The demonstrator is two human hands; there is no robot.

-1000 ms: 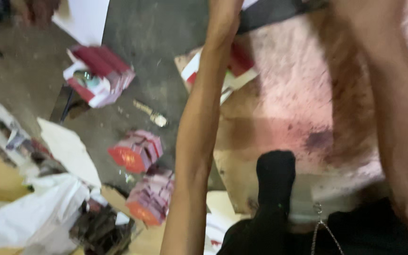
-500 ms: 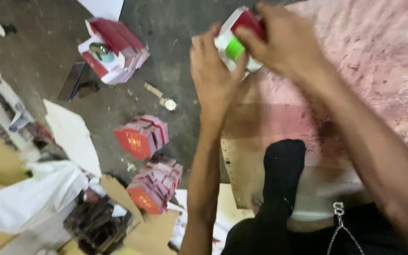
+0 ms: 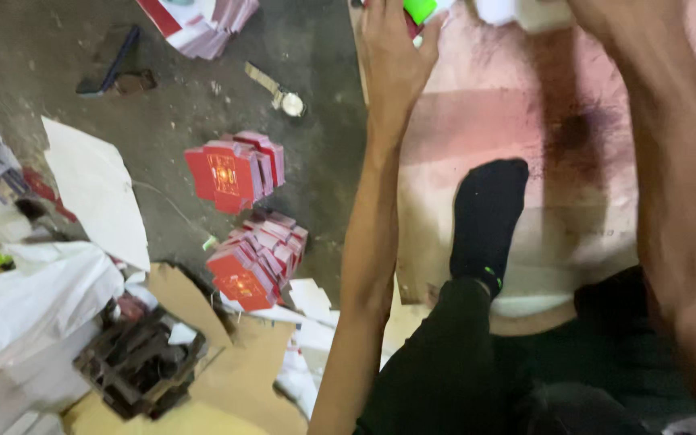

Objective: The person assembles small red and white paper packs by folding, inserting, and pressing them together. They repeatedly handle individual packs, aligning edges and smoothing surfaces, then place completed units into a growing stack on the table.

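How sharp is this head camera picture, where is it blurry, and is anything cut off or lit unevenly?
Head view: the red box stacks and the wristwatch on the grey floor read fairly sharp; the right forearm up close is soft and smeared; the left hand and the green-and-white item are cut by the top edge; light is dim and flat, with no glare.

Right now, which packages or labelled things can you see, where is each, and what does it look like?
Carton: top edge, at the left hand; green and white, mostly cut off.
White item: top edge, by the right arm; kind unclear.
Upper bundle: floor, centre left; flat red cartons, gold print.
Lower bundle: just below it; same red cartons, fanned.
Top stack: floor, top edge; red and white flat cartons.
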